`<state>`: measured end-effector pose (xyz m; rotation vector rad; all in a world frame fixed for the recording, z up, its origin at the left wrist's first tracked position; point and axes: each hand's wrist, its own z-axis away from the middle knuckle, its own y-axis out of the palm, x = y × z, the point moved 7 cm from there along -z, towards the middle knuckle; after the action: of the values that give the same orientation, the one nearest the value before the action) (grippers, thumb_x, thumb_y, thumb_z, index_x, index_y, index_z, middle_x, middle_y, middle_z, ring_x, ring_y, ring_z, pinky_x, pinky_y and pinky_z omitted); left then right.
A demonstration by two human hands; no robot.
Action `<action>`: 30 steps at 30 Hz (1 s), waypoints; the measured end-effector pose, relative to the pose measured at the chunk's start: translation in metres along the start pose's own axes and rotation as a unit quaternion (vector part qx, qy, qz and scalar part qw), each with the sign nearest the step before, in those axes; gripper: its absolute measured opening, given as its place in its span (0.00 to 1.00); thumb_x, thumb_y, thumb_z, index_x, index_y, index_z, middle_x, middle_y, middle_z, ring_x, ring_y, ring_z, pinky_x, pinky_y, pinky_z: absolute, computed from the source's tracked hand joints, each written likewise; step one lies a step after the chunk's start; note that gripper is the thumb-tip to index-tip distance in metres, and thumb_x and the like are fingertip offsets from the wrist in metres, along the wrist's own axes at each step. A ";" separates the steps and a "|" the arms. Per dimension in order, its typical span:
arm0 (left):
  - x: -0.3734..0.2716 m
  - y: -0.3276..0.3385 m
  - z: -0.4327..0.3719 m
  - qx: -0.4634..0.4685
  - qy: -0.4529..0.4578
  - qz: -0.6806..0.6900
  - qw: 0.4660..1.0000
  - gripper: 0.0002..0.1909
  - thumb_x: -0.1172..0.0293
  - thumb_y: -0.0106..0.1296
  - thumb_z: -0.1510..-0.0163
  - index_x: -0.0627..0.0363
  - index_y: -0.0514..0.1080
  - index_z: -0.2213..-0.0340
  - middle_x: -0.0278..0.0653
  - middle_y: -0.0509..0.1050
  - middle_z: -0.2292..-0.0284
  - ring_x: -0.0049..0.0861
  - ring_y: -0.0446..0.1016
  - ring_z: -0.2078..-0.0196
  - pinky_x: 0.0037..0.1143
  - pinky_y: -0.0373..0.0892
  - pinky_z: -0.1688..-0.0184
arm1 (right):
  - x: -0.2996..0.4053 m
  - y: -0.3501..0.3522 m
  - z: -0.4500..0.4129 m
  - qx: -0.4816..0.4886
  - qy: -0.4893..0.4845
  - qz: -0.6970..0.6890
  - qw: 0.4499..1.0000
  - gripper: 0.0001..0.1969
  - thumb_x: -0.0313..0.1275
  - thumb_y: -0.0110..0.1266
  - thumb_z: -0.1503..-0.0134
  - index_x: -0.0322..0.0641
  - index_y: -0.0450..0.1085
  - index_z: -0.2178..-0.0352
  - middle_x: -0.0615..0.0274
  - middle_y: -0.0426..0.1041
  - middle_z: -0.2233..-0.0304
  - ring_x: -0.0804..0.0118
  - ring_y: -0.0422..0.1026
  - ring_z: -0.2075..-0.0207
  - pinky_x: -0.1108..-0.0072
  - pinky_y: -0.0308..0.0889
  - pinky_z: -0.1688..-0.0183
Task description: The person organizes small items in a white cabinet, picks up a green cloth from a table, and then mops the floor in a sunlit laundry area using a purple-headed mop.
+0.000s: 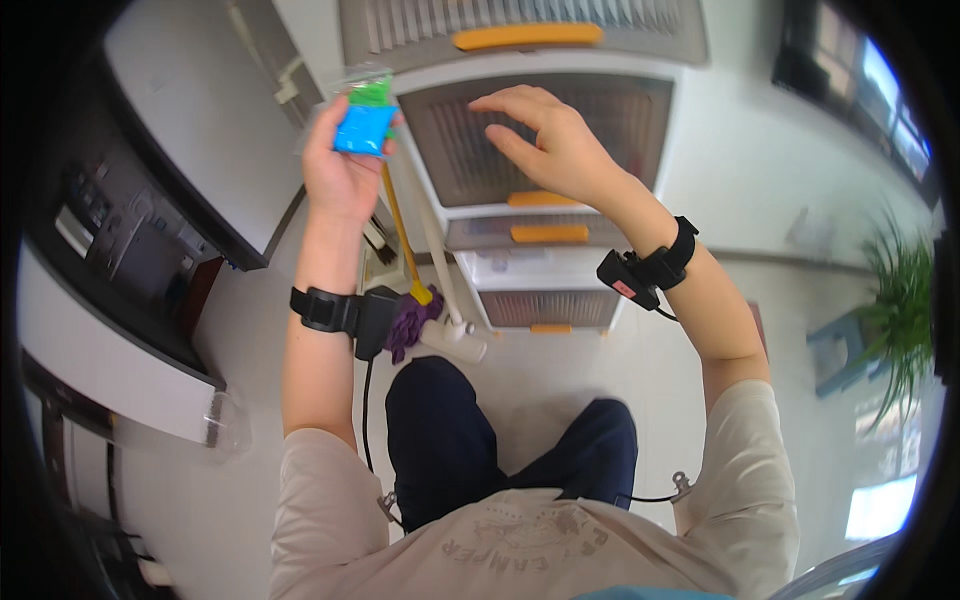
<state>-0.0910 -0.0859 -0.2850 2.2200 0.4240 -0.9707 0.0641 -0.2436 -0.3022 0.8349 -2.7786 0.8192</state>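
Note:
My left hand [341, 180] is raised at the upper left, its fingers closed on small plastic packets. A blue packet [365, 129] lies in front and a green packet [370, 92] shows behind it, with clear plastic film around them. To the right, my right hand [562, 142] holds nothing, thumb and fingers apart. It hovers before a ribbed translucent door [457, 150] of a white storage cabinet [679, 97]; whether it touches the door cannot be told. Orange handles [529, 36] mark the cabinet's doors. A lower compartment [525, 268] shows its white interior.
A yellow-handled mop [401, 232] with a purple head [409, 322] and a white pole [439, 255] stand left of the cabinet. A green plant [900, 300] sits over a blue stool [832, 360] at right. At left is a doorway [135, 225]. Cables [367, 405] run from both wrist straps.

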 end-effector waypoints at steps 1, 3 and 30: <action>0.008 0.004 -0.003 -0.004 0.009 0.003 1.000 0.16 0.63 0.44 0.47 0.62 0.65 0.60 0.43 0.72 0.65 0.35 0.74 0.67 0.25 0.66 0.76 | 0.000 -0.003 0.014 0.022 0.029 -0.053 0.998 0.14 0.29 0.50 0.48 0.42 0.68 0.59 0.59 0.70 0.61 0.62 0.68 0.60 0.76 0.65 0.61; 0.038 0.010 0.004 -0.002 -0.032 -0.016 0.999 0.17 0.63 0.42 0.47 0.63 0.65 0.61 0.44 0.72 0.65 0.35 0.74 0.68 0.25 0.66 0.76 | -0.014 0.003 0.059 0.032 0.151 -0.171 0.973 0.12 0.27 0.49 0.46 0.38 0.68 0.59 0.61 0.70 0.61 0.70 0.70 0.62 0.82 0.66 0.63; 0.325 -0.023 0.227 0.098 -0.434 -0.267 0.855 0.25 0.62 0.51 0.49 0.60 0.61 0.52 0.40 0.69 0.61 0.24 0.71 0.62 0.23 0.68 0.62 | -0.316 0.094 0.337 -0.122 0.616 0.089 0.773 0.23 0.32 0.57 0.56 0.36 0.65 0.57 0.44 0.70 0.60 0.51 0.70 0.58 0.69 0.65 0.57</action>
<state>-0.0037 -0.2170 -0.6496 1.5750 0.5237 -2.2463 0.2896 -0.2079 -0.7147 -0.0992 -1.6734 0.6271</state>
